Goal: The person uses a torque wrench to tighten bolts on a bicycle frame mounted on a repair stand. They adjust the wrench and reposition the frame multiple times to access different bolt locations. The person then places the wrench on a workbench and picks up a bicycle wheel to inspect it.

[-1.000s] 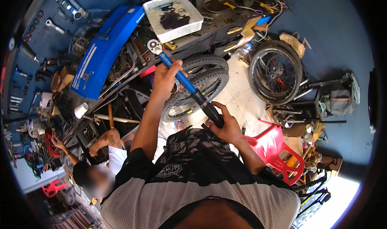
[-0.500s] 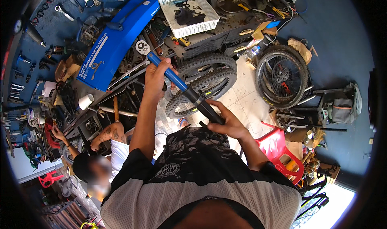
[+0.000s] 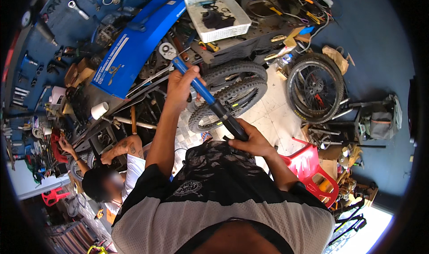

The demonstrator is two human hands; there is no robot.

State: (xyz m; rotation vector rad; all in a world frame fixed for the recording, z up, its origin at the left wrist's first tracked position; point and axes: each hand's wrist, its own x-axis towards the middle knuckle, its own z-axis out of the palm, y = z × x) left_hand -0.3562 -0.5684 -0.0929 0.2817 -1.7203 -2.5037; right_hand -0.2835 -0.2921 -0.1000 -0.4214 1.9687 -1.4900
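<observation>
A cluttered workshop floor (image 3: 272,115) carries two knobby tyres (image 3: 232,93), a spoked wheel (image 3: 315,91), a blue panel (image 3: 134,48) and a white basket (image 3: 219,15) (on the table). Above them, a long blue-and-black wrench (image 3: 210,100) slants; left hand (image 3: 181,86) fingers wrap its blue shaft, right hand (image 3: 250,140) fingers grip the black handle.

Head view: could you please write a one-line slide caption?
Both hands, left hand high and right hand low, grip a long blue-and-black ratchet wrench above stacked knobby bicycle tyres.
</observation>
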